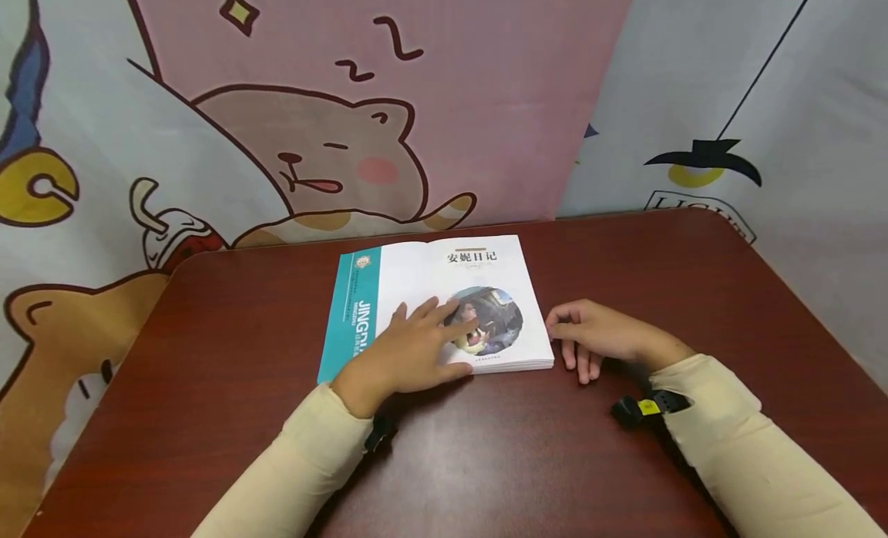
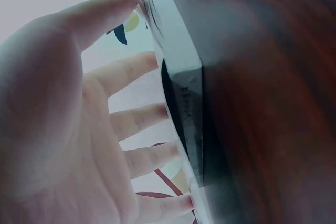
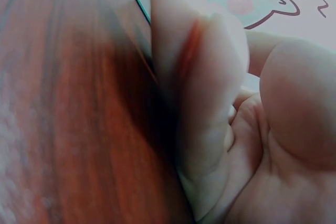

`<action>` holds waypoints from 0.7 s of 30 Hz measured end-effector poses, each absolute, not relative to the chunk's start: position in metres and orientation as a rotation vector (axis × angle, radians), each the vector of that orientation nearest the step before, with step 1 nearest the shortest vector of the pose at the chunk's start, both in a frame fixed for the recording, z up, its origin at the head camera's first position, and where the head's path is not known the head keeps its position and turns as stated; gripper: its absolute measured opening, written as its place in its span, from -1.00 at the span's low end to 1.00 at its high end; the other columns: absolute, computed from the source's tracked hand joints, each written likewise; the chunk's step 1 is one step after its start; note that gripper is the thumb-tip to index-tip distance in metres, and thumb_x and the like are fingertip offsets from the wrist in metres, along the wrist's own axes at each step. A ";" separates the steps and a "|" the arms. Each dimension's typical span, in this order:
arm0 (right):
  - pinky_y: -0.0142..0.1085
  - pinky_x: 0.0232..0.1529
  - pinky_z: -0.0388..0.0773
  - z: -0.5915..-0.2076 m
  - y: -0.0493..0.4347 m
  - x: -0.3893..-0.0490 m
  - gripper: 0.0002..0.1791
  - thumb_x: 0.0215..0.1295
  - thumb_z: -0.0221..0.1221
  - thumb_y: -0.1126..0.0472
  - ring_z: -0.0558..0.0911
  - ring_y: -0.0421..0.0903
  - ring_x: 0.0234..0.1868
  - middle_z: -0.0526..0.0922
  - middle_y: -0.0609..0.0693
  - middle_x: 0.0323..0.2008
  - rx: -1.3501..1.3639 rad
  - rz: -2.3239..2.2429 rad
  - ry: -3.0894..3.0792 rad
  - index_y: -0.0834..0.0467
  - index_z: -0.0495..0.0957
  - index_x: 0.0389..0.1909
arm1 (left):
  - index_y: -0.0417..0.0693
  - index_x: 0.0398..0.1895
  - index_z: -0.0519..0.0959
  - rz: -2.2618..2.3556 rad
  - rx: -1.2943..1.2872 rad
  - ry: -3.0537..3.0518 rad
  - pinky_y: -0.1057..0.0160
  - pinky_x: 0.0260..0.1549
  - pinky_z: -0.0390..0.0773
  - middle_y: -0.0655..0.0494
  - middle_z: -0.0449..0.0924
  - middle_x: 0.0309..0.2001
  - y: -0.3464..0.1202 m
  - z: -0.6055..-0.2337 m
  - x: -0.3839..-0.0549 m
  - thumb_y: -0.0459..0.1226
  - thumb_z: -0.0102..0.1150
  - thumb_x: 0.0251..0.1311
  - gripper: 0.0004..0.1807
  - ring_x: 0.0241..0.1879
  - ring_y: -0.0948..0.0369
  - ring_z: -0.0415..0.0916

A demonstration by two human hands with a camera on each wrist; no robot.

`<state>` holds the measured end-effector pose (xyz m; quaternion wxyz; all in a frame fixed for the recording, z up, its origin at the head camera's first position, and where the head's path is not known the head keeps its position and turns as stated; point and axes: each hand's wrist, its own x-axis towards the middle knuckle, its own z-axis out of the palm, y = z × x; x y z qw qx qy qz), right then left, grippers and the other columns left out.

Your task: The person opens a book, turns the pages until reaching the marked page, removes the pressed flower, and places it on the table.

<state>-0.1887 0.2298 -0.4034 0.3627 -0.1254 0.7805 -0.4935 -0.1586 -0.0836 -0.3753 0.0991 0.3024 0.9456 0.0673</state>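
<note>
An open book [image 1: 430, 264] lies on the table, with a white title page bearing Chinese characters and a round picture, and a teal cover flap [image 1: 350, 311] on its left. My left hand [image 1: 409, 349] rests on the page with spread, nearly straight fingers, partly covering the picture. In the left wrist view those fingers reach over the edge of the book [image 2: 186, 108]. Beside the book's right edge is my right hand [image 1: 600, 334], its fingers loosely bent and thumb and index close to the page edge. No page looks lifted there. In the right wrist view the curled fingers [image 3: 210, 77] hide their tips.
The dark red-brown wooden table [image 1: 499, 453] extends around the book on all sides. Behind it hangs a cloth [image 1: 513, 99] printed with cartoon animals. A black strap with a yellow label [image 1: 648, 407] is on the right wrist.
</note>
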 end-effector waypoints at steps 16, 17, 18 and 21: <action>-0.25 -0.70 0.58 -0.403 0.229 -0.190 -0.75 0.55 -0.05 0.17 0.65 -0.08 -0.74 0.60 0.08 -0.61 -0.303 -1.271 2.000 0.28 0.47 -0.07 | 0.38 0.50 0.28 0.207 0.892 2.777 -0.43 0.37 0.06 0.05 0.10 0.58 -0.085 -0.375 -0.160 0.24 0.11 0.27 -0.27 0.56 -0.08 0.04; -0.25 -0.70 0.58 -0.403 0.229 -0.190 -0.75 0.56 -0.05 0.17 0.65 -0.08 -0.74 0.60 0.08 -0.61 -0.303 -1.269 1.999 0.29 0.47 -0.07 | 0.38 0.50 0.28 0.209 0.893 2.773 -0.43 0.37 0.06 0.05 0.10 0.58 -0.085 -0.375 -0.160 0.24 0.10 0.27 -0.27 0.56 -0.08 0.04; -0.25 -0.70 0.58 -0.403 0.230 -0.190 -0.75 0.56 -0.05 0.17 0.65 -0.08 -0.74 0.60 0.08 -0.61 -0.300 -1.268 1.999 0.29 0.47 -0.06 | 0.38 0.50 0.28 0.211 0.893 2.772 -0.43 0.37 0.05 0.06 0.09 0.58 -0.085 -0.375 -0.160 0.24 0.09 0.27 -0.28 0.56 -0.08 0.03; -0.24 -0.70 0.58 -0.404 0.230 -0.191 -0.74 0.56 -0.04 0.15 0.65 -0.08 -0.74 0.60 0.08 -0.61 -0.302 -1.266 2.002 0.29 0.47 -0.06 | 0.39 0.50 0.27 0.219 0.890 2.768 -0.43 0.37 0.04 0.06 0.08 0.58 -0.086 -0.375 -0.160 0.23 0.08 0.29 -0.28 0.56 -0.08 0.02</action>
